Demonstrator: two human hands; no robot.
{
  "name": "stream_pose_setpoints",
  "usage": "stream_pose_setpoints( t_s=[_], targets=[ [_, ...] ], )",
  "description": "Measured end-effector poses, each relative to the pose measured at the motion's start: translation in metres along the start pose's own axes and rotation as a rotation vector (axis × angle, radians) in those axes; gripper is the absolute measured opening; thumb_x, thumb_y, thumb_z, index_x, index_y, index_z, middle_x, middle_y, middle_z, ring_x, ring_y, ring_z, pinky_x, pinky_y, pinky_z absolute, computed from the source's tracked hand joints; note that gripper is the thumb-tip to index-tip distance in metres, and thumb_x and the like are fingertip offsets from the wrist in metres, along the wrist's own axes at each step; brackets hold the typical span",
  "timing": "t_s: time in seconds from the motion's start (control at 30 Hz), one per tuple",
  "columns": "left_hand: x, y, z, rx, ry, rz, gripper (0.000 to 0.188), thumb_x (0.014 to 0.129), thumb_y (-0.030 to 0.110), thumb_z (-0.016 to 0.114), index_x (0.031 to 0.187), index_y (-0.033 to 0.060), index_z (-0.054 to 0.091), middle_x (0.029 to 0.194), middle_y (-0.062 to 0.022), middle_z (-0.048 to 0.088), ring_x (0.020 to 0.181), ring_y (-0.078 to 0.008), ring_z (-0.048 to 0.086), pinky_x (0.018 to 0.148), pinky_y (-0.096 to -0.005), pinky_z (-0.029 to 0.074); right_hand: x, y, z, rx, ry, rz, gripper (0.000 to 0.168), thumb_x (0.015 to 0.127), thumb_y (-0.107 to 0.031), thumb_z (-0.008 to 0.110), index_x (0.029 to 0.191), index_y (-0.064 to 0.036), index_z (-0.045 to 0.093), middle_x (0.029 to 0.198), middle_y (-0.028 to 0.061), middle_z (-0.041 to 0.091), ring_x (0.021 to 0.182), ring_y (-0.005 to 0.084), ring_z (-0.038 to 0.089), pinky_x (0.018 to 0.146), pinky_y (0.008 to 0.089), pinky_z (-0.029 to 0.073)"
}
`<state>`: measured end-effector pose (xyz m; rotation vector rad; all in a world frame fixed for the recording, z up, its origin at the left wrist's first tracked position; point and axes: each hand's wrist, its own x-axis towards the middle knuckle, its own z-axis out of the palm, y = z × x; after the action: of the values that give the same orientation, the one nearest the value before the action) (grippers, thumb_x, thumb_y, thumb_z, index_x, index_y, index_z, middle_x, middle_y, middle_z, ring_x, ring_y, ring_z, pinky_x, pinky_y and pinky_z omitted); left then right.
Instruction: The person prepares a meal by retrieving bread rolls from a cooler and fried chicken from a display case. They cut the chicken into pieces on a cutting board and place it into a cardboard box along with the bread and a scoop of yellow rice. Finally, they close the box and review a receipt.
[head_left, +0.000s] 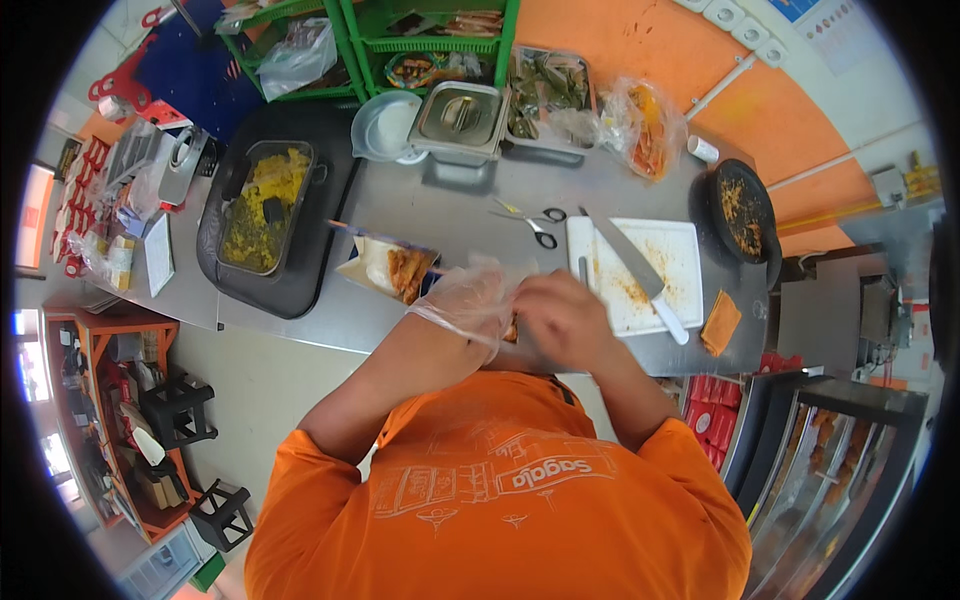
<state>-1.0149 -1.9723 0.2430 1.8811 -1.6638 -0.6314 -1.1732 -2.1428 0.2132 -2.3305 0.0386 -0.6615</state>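
Note:
My left hand (469, 311) wears a clear plastic glove, and its fingers are hidden by the loose plastic. Bare, my right hand (559, 311) meets the glove's edge near the table's front; its fingertips are blurred. A small piece of brown food shows between the hands, and I cannot tell whether either hand holds it. Left of the gloved hand lies an open paper food box (362, 271) with white rice and a piece of fried chicken (407, 271). Scissors (541, 225) lie beyond the hands. A knife (634, 262) rests across a white cutting board (679, 244) at the right.
A glass dish of yellow food (262, 210) is at the left. Along the back stand a lidded steel pan (459, 116), a tray of leaves (551, 90) and a bag of orange food (651, 135). A stone mortar (742, 210) and folded orange cloth (721, 322) are at the right.

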Motion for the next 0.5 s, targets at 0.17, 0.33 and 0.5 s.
stream_pose_setpoints(
  t_s=[0.17,0.33,0.5],
  targets=[
    [0.021,0.053,-0.013,-0.222,0.146,0.064,0.044,0.093,0.007,0.066,0.137,-0.0009,0.061,0.139,-0.021,0.063,0.126,-0.0365,0.062,0.107,-0.0398,0.05,0.024,0.181,-0.073,-0.316,0.359,0.325,0.011,0.09,-0.007,0.066,0.096,-0.005,0.074,0.099,0.0142,0.074,0.094,0.0368,0.07,0.084,0.0438,0.055],
    [-0.018,0.028,0.028,-0.082,0.368,-0.203,0.037,0.093,0.003,0.068,0.129,0.0011,0.066,0.125,-0.0169,0.071,0.111,-0.0336,0.07,0.095,-0.0385,0.057,0.031,0.325,-0.14,-0.801,0.206,0.627,0.023,0.086,0.0,0.065,0.107,-0.003,0.073,0.104,0.0172,0.07,0.095,0.0372,0.069,0.085,0.0425,0.055],
    [-0.148,-0.049,0.172,-0.312,0.626,-1.146,0.028,0.1,0.012,0.062,0.126,0.003,0.067,0.117,-0.0157,0.073,0.103,-0.029,0.071,0.088,-0.0365,0.056,0.144,0.331,-0.051,-0.064,0.08,0.388,0.031,0.085,-0.012,0.071,0.114,-0.002,0.071,0.127,0.0276,0.06,0.116,0.0414,0.062,0.1,0.0449,0.05]
  ],
)
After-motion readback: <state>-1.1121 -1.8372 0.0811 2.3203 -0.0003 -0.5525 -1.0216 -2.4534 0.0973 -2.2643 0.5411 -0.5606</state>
